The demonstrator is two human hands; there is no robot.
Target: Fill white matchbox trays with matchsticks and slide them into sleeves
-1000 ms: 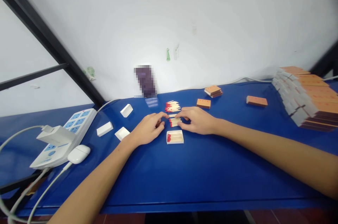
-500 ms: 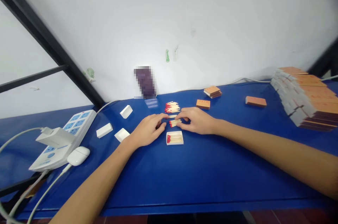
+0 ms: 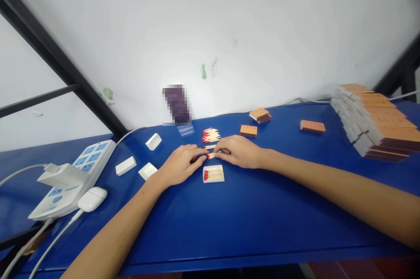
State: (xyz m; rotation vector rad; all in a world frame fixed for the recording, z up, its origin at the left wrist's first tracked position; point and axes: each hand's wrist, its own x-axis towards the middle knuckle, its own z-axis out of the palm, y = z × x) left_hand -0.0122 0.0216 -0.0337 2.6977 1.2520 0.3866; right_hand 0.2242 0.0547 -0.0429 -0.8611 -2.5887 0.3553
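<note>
A small bunch of red-headed matches (image 3: pixel 211 155) lies between my two hands over the blue table. My left hand (image 3: pixel 182 165) has its thumb and index finger closed at the red-head end. At the plain wooden end, the thumb and fingers of my right hand (image 3: pixel 238 152) are closed on the same bunch. Just behind it are a few loose matches (image 3: pixel 210 147), partly covered by my right fingers. Farther back sits a bigger pile of matches (image 3: pixel 211 135). Nearer me, a white matchbox tray (image 3: pixel 214 181) holds several matches, heads to the left.
White matchbox trays (image 3: pixel 126 165) lie at left, beside a power strip (image 3: pixel 95 154) and a white earphone case (image 3: pixel 92 199) on a cable. Orange matchboxes (image 3: pixel 248 130) lie behind my right hand. A big stack of matchboxes (image 3: pixel 377 125) stands far right. A pixelated dark object (image 3: pixel 177 104) leans on the wall.
My fingers have drawn closer together and come down from the single row of matches onto the nearer bunch. The whole view has shifted slightly.
</note>
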